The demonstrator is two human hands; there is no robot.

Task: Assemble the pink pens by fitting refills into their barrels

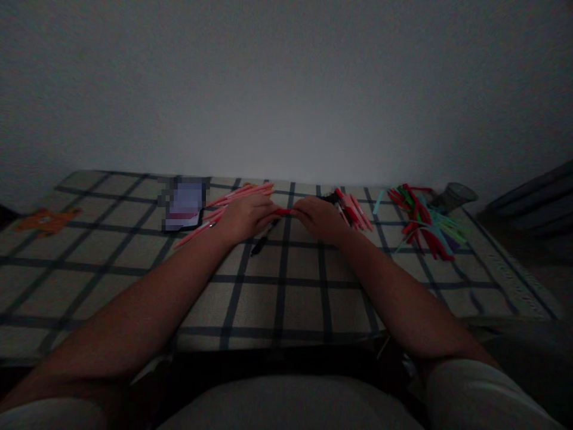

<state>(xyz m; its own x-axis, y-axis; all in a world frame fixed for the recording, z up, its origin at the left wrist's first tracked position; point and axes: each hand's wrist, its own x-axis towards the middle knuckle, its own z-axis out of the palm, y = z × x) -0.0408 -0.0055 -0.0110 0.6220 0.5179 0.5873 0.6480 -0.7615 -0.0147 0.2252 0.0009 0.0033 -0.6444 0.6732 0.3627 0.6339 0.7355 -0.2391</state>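
Note:
A short red strip (283,211) is stretched level between my two hands, above the checked cloth. My left hand (250,218) is closed on its left end, with the fingertips pinched together. The other end sits in the closed fingers of my right hand (320,216). Just below lies a slim black pen-like thing (259,243), partly behind the left fingers. Long pink sticks (237,194) fan out beside and behind my left hand. Shorter red and pink pieces (353,210) lie beyond my right hand, along with something black. Dim light hides the strip's exact kind.
The checked cloth (264,298) covers a table against a grey wall. A phone-like device (183,203), pixelated, lies at the back left, and an orange item (47,221) at the far left. Coloured strips (421,221) are heaped at right near a clear cup (456,196) on its side.

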